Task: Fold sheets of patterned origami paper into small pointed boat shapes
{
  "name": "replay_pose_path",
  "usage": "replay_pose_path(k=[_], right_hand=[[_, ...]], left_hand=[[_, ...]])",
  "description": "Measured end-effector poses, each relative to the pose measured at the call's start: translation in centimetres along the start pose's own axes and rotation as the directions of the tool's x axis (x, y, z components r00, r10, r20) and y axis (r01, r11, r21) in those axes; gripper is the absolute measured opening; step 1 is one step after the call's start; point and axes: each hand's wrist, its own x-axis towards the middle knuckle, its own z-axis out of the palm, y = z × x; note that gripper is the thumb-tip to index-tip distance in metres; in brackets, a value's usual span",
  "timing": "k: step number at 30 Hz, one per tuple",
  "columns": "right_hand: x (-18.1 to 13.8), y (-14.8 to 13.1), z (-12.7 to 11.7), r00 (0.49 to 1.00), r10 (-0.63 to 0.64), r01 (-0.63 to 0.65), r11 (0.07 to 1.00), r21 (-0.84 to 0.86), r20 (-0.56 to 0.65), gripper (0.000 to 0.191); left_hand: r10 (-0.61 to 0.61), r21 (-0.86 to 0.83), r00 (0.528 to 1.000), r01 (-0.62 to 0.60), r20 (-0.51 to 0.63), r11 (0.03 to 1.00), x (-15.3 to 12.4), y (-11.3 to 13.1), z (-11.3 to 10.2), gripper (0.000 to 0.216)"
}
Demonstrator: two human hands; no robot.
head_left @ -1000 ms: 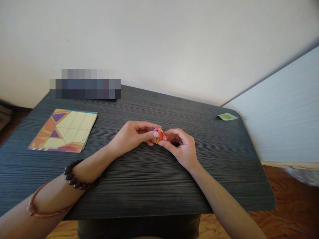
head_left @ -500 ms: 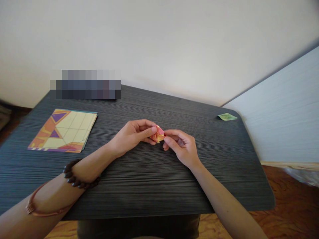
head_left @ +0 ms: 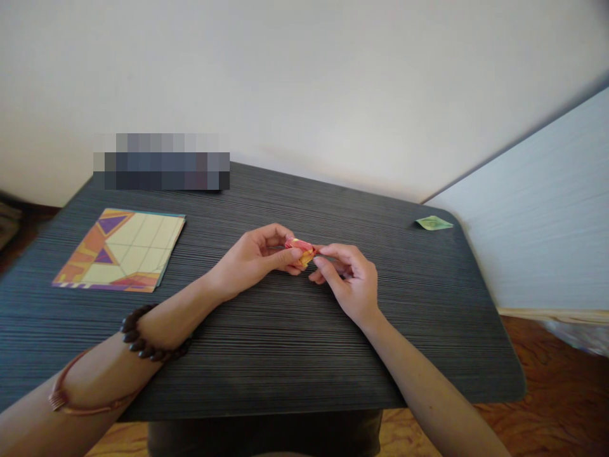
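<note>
A small folded paper piece [head_left: 301,249], red, pink and yellow, is pinched between both my hands just above the middle of the dark ribbed table [head_left: 266,355]. My left hand [head_left: 254,257] grips its left side with thumb and fingers curled round it. My right hand [head_left: 345,279] pinches its right end with thumb and forefinger. Most of the paper is hidden by my fingers. A dark bead bracelet [head_left: 143,336] and a thin copper bangle [head_left: 76,397] sit on my left forearm.
A stack of patterned square paper sheets [head_left: 122,249] lies at the table's left. A small green folded paper piece [head_left: 434,223] rests at the far right corner. A pale wall panel [head_left: 537,216] stands right of the table; a blurred-out item [head_left: 162,162] lies at the back.
The folded paper has been turned and flattened between my fingers, now lying more horizontal. My right hand's fingers shifted slightly up and towards it. Both hands stayed in the same spot.
</note>
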Motion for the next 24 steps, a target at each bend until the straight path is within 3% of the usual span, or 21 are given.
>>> replay_pose_path(k=[17, 24], right_hand=[[0.48, -0.54, -0.23, 0.994, -0.036, 0.054, 0.985, -0.163, 0.108, 0.005], [0.71, -0.19, -0.11, 0.988, 0.024, -0.017, 0.999, -0.048, 0.152, 0.012]], left_hand=[[-0.005, 0.106, 1.0, 0.005, 0.002, 0.994, 0.09, -0.52, -0.16, 0.021], [0.002, 0.12, 0.996, 0.009, -0.086, 0.993, 0.0, -0.72, 0.03, 0.027]])
